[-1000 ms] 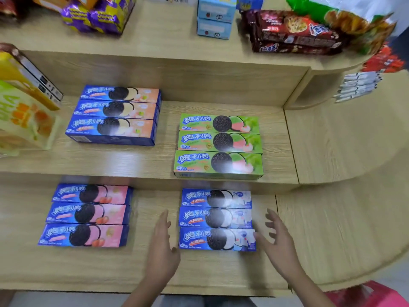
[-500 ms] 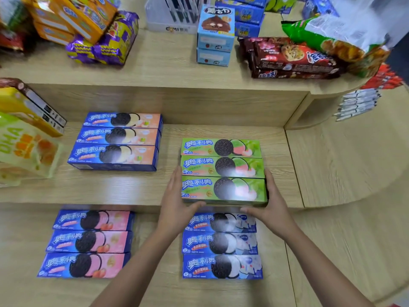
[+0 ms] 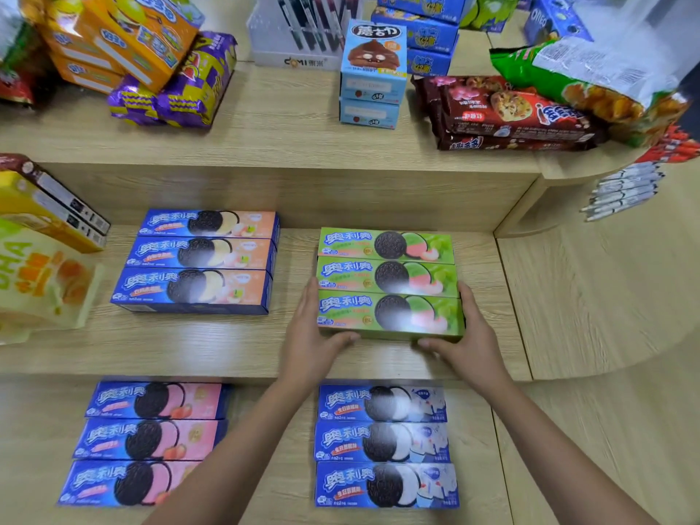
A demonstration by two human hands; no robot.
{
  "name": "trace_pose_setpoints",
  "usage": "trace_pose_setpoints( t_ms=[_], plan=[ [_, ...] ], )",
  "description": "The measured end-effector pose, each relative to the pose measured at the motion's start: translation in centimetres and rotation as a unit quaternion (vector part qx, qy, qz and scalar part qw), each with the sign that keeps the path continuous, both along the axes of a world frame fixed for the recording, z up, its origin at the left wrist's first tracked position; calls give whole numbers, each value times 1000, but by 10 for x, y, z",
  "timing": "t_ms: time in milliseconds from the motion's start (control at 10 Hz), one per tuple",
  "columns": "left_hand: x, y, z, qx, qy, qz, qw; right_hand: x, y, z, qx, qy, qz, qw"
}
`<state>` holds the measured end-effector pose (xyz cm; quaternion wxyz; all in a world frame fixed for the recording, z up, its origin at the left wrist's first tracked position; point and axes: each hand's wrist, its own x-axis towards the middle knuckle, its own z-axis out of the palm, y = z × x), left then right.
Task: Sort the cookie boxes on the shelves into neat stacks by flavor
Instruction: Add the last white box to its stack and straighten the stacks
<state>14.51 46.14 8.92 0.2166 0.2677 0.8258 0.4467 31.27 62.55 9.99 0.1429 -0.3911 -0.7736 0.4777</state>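
Three green boxes (image 3: pixel 388 282), nearest one clamped at its ends by left hand (image 3: pixel 308 335) and right hand (image 3: pixel 471 337).

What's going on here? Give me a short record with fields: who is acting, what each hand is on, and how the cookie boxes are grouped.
actor: a person, two bare hands
left hand: against the left end of the green boxes
right hand: against their right end
middle shelf: orange-ended boxes left, green boxes right
lower shelf: pink boxes left, blue-white boxes right
group size: three boxes showing in each
mixing: none seen; each group one design
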Motion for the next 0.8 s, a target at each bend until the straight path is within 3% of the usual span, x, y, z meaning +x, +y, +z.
trace_pose_setpoints(
  t_ms=[300, 500, 700, 800],
  plan=[
    [-17, 26, -4, 30, 7, 2, 1000, -19, 36, 9, 1, 4, 6, 1000],
    [-20, 26, -8, 42, -37, 38, 998, -19, 41, 10, 14, 6, 18, 1000],
    [-13, 21, 21, -14, 39, 3, 999, -12, 33, 23, 24, -17, 25, 999],
    [-2, 5, 26, 22, 67, -12, 997, 0, 26, 25, 30, -29, 5, 999]
  ],
)
